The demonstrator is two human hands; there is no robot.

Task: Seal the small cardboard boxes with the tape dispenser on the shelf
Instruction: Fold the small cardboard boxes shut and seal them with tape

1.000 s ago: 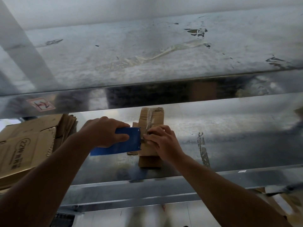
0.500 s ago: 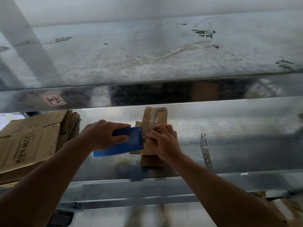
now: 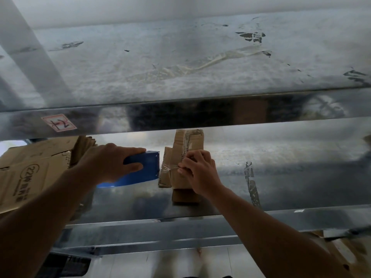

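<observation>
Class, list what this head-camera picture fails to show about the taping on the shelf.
1. Head view: how much is left in the dispenser, hidden by its blue shell and the left hand.
2. Head view: the tape's end and the box's near right part, covered by the right hand.
3. Head view: the flat cardboard stack's left part, cut off by the frame edge.
4. Head view: print on the box, too small and blurred.

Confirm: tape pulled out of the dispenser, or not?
Pulled out: clear tape runs from the dispenser to the right hand, which pinches it, over the box.
</observation>
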